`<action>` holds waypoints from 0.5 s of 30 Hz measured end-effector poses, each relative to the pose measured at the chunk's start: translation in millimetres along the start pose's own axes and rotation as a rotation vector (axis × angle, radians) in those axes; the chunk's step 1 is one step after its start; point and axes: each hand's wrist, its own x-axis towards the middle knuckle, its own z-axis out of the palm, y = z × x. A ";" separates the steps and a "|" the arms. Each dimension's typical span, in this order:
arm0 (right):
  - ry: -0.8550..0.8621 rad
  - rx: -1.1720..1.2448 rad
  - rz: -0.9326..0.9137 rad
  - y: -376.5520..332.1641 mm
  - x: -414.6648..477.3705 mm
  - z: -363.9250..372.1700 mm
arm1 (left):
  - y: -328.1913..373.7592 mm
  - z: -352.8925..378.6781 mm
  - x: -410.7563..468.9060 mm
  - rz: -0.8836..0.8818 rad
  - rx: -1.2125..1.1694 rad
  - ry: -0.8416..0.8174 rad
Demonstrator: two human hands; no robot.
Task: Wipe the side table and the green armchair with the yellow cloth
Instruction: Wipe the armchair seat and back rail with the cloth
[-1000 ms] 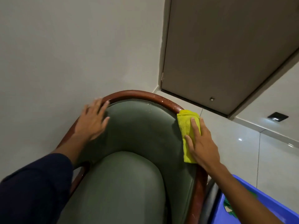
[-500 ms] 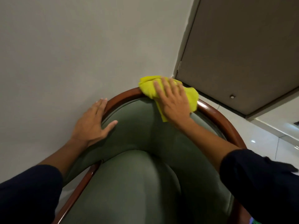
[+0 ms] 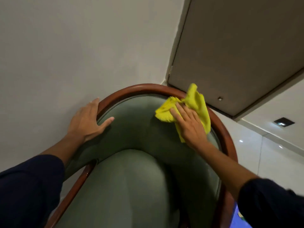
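Dark navy sleeve (image 3: 28, 186) is coming in from the bottom left, and the left hand (image 3: 87, 120) is lying flat on the upper left of the green armchair (image 3: 131, 186), fingers spread loose, thumb on the green padding and fingertips over the wooden rim (image 3: 139, 88). It's not gripping anything, just pressing on the chair back. The seat cushion is bulging up in the middle below. Over on the right, the right hand (image 3: 189, 125) is lying palm down with fingers stretched out, pressing the yellow cloth (image 3: 199, 104) against the upper right of the backrest. The cloth is bunching up and spilling over the rim there. The chair is sitting right against a plain wall (image 3: 74, 46), with a door (image 3: 238, 55) and glossy floor tiles (image 3: 271, 153) off to the right.
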 end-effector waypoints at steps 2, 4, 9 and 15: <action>0.017 0.242 0.185 3.9 -46.2 -17.8 | 10.0 -15.1 -6.3 -0.026 0.110 -0.049; 0.056 0.543 0.412 -4.4 -82.6 -38.1 | 30.8 -29.5 -26.7 -0.028 0.196 -0.059; 0.079 1.224 1.040 -43.5 -135.8 -90.3 | 156.1 -70.2 -125.8 0.042 -0.382 -0.212; 0.277 2.052 1.204 -95.3 -184.8 -140.9 | 287.9 -108.6 -237.4 0.159 -0.808 -0.428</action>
